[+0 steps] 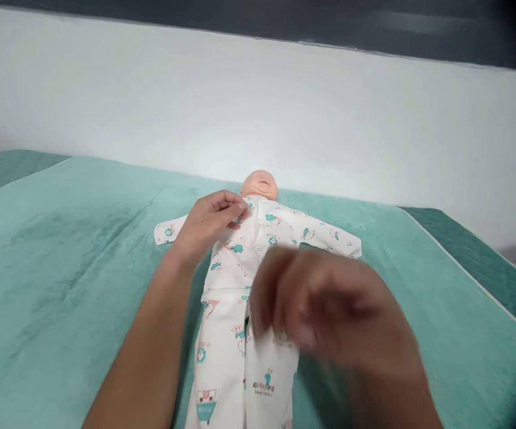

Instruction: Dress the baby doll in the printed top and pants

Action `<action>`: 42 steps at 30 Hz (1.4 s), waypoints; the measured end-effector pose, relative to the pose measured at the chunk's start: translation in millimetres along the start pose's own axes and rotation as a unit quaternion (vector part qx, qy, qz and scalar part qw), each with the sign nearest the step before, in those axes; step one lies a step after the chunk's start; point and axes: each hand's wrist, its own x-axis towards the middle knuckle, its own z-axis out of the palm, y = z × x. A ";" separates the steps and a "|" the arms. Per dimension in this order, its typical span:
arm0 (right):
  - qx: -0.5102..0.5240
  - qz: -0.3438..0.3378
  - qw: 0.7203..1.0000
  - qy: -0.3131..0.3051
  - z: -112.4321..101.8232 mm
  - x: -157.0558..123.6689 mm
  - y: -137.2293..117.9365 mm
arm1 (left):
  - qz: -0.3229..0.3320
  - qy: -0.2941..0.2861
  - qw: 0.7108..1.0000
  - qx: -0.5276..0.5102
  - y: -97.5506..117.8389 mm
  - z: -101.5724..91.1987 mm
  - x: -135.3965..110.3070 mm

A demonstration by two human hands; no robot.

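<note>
A baby doll (259, 184) lies on its back, head at the far end, dressed in white printed clothes. Its long-sleeved top (280, 229) has a front seam down the middle, and both sleeves are spread out sideways. Below the waist, printed white pants (222, 357) run toward me. My left hand (213, 221) is over the chest near the doll's shoulder, thumb and fingers drawn together in a pinch; whether cloth is between them is hidden. Closer to the camera, my right hand (325, 304) is raised over the waist and legs, its fingers curled and smeared by motion.
The doll rests on a soft teal blanket (83, 250) with pale edging. Darker green quilted fabric (476, 256) shows beyond it on the right, with more at the far left. A white wall (258, 107) rises right behind the doll's head.
</note>
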 end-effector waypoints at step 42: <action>-0.286 0.018 0.947 0.143 -51.9 90.4 122.8 | 0.153 -0.015 0.955 0.255 -33.8 25.5 22.1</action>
